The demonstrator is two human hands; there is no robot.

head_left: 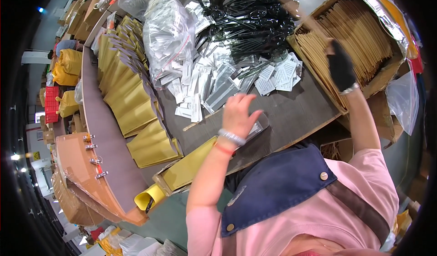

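Note:
My left hand (pixel 239 115) is over the near part of the table, its thumb and fingers apart with nothing visible in them. Close by it lie a long gold box (pixel 189 167) and a clear plastic piece (pixel 260 124) near the table's front edge. My right hand (pixel 341 69), in a black fingerless glove, is above the left side of a cardboard box (pixel 318 85) packed with brown paper envelopes (pixel 353 26). From its fingers a blurred brown strip (pixel 313 26) stretches toward the far left. The fingers themselves are smeared and partly hidden.
Black plastic utensils (pixel 255 21) are heaped at the back over small white packets (pixel 214 74). Left of them sits a clear bag of packets (pixel 168 37). Folded gold sleeves (pixel 132 101) line the left side. A yellow tube (pixel 150 197) juts past the table edge.

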